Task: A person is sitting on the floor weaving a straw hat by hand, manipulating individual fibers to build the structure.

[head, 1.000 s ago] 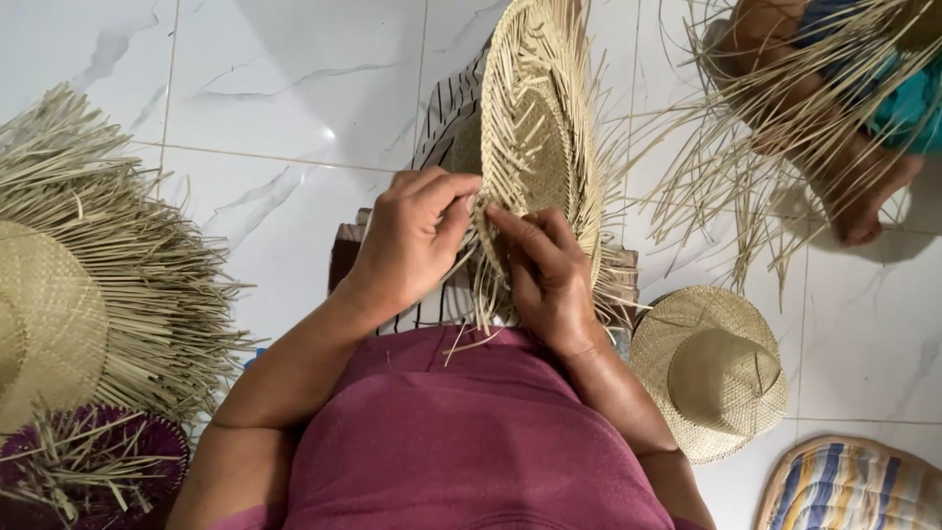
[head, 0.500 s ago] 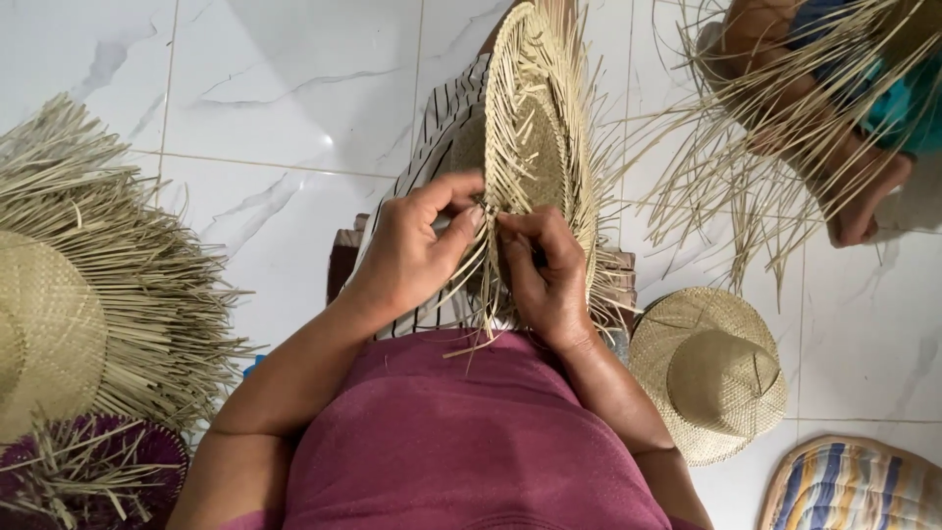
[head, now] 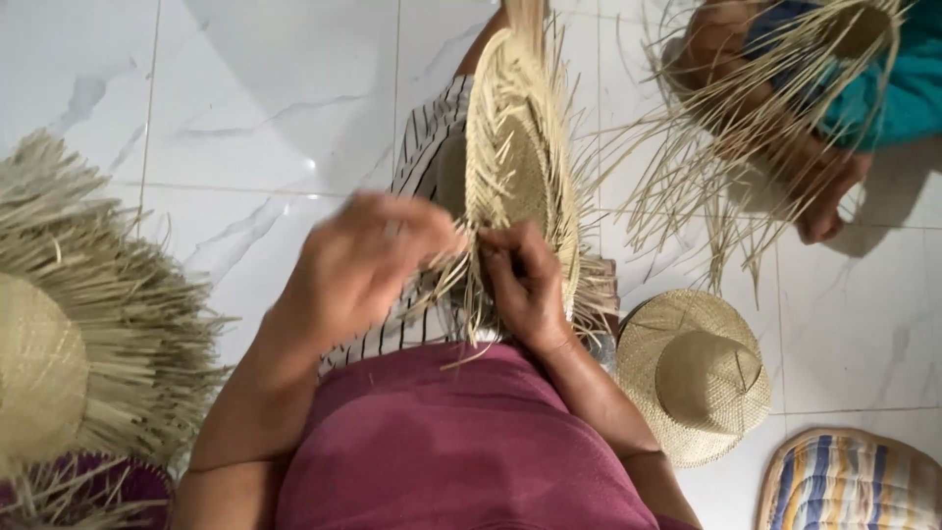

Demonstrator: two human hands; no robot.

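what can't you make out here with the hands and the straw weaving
- Left hand: motion-blurred in the head view, so its grip is unclear.
- Right hand: fingertips hidden by the straw piece.
- Unfinished hat: cut off by the left edge.
- Striped cushion: cut off by the bottom edge.

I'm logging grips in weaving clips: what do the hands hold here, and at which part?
Both hold the half-woven straw hat at its lower edge: the right hand pinches the woven rim, the blurred left hand grips loose strands beside it.
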